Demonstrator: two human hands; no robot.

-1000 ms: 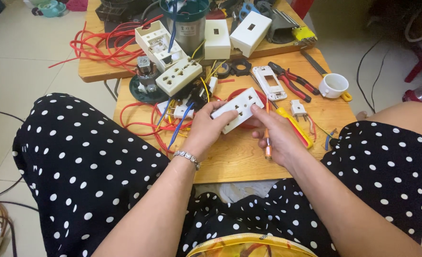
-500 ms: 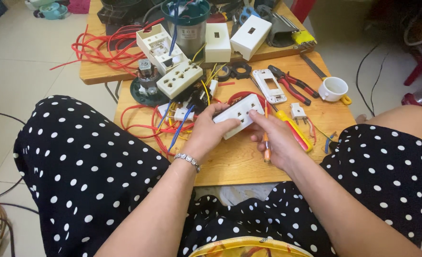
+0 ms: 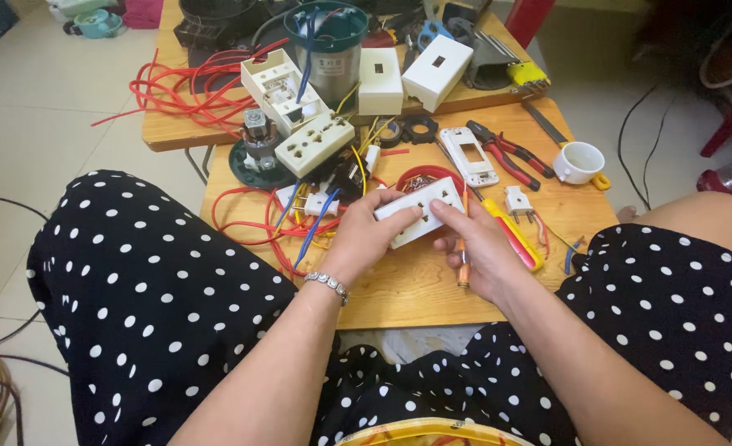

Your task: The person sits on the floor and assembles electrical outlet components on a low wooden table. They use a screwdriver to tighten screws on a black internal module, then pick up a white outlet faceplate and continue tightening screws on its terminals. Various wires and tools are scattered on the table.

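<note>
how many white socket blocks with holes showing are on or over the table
2: one socket block held over the table by the left hand and right hand, and one second block lying further back. Clutter may hide more.

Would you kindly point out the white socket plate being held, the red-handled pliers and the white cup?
white socket plate [image 3: 420, 212], head view, front face between the hands.
red-handled pliers [image 3: 510, 158], head view, on the handles.
white cup [image 3: 579, 163], head view, on its rim.

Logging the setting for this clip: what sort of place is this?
Probably a home or small-shop electrical workbench: a low wooden table on a tiled floor, strewn with red wire, pliers and socket parts. Both hands, left hand and right hand, hold a white socket plate.
</note>
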